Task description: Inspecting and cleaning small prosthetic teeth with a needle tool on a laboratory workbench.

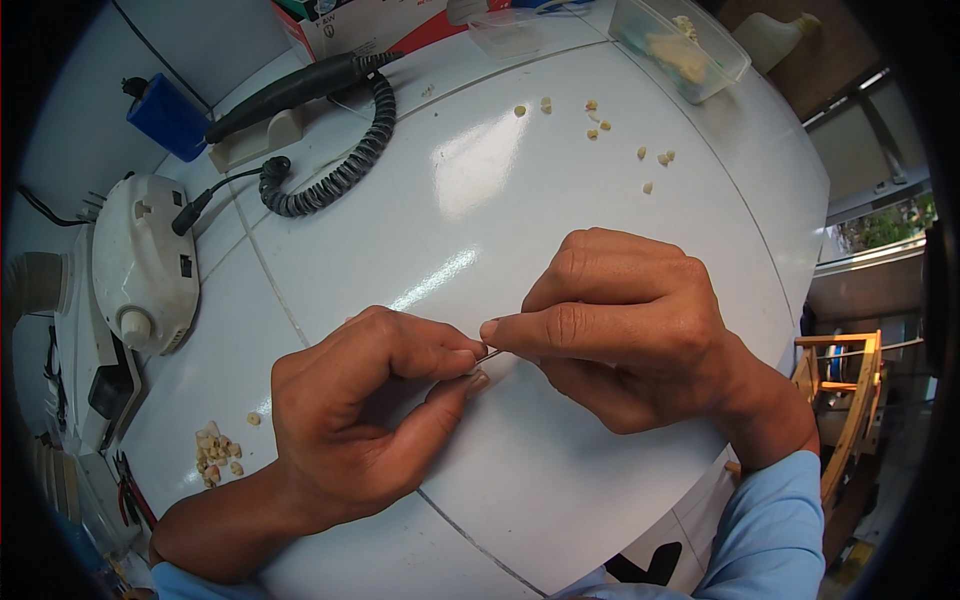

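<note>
Over the middle of the white tiled table, my left hand (370, 410) pinches a thin metal pin (488, 357) between thumb and forefinger. From the right, my right hand (630, 335) meets it, thumb and fingertips closed together at the pin's other end. Whether a small piece sits between the right fingertips is hidden. Beside my left wrist lies a pile of small cream, tooth-like pieces (213, 455), with one loose piece (254, 418) near it. Beyond my right hand, several similar yellowish pieces (592, 120) are scattered in small groups.
At the left stands a white control box (150, 265) with a knob, joined by a coiled black cord (340, 185) to a black rotary handpiece (285, 97) on a rest. A blue cup (167, 117), a red-and-white box (375, 28) and a clear plastic container (680, 50) line the back. Pliers (133, 493) lie lower left.
</note>
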